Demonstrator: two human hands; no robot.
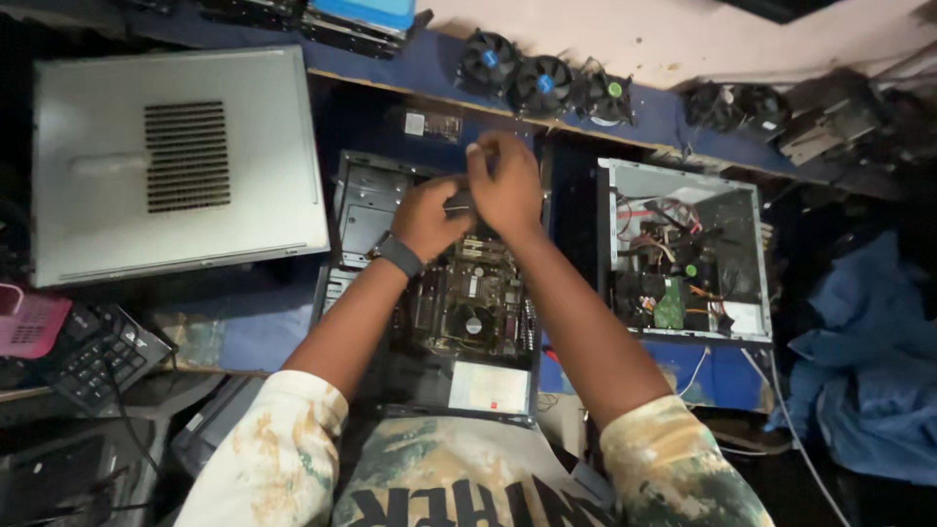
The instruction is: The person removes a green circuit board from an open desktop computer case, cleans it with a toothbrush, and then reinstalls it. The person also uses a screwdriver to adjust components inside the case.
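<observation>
Both my hands meet over an open computer case (351, 200) that lies flat before me, its green motherboard (468, 293) and a small fan exposed. My left hand (427, 217), with a dark watch on the wrist, pinches a small dark part (459, 203) above the board. My right hand (508, 181) closes over the same part from the right, fingers curled. What exactly the part is stays hidden between the fingers.
A grey side panel (176, 161) with a vent grille lies at left. A second open case (683, 249) full of cables sits at right. Several cooling fans (542, 83) line the back shelf. A black keyboard (98, 356) and pink basket (29, 322) lie lower left; blue cloth (869, 361) at right.
</observation>
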